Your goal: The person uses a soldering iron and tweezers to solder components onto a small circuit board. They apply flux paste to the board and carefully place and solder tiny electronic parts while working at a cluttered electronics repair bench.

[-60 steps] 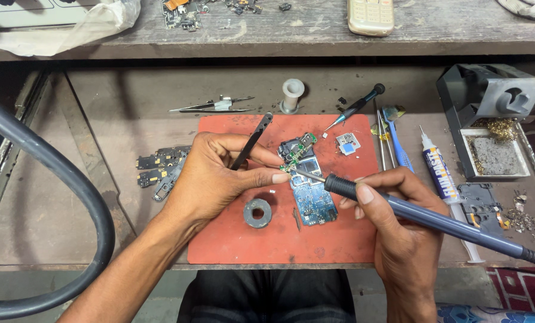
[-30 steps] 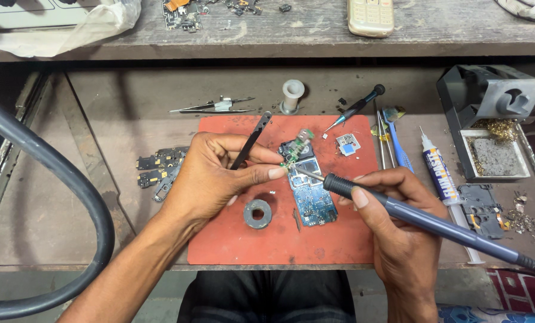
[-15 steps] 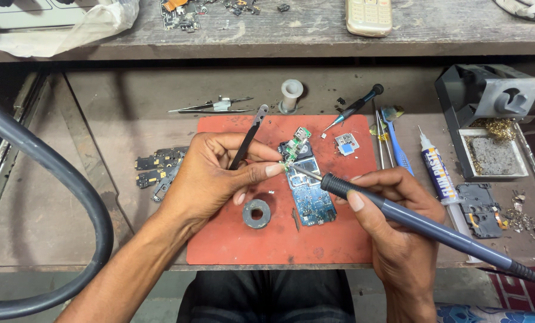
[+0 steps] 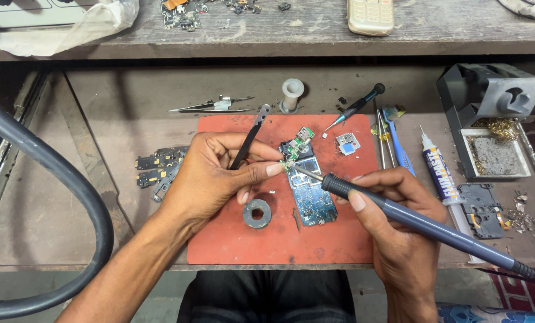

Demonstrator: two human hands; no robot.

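My left hand (image 4: 216,173) grips black tweezers (image 4: 249,136) whose free end sticks up and away, with my fingertips at the left edge of a small green circuit part (image 4: 291,157). That part lies on top of a blue phone circuit board (image 4: 310,194) on the red work mat (image 4: 267,239). My right hand (image 4: 393,224) holds a grey soldering iron (image 4: 417,221) like a pen. Its metal tip touches the green part just right of my left fingertips.
A solder ring (image 4: 257,213) lies on the mat below my left hand. A screwdriver (image 4: 356,107), glue tube (image 4: 440,170), soldering stand with sponge tray (image 4: 489,119), spool (image 4: 292,94), tweezers (image 4: 210,106) and phone parts (image 4: 160,164) surround the mat. A thick grey hose (image 4: 46,179) curves at left.
My left hand has shifted slightly right and tilted the black tweezers more upright. The iron's tip has stayed on the green part.
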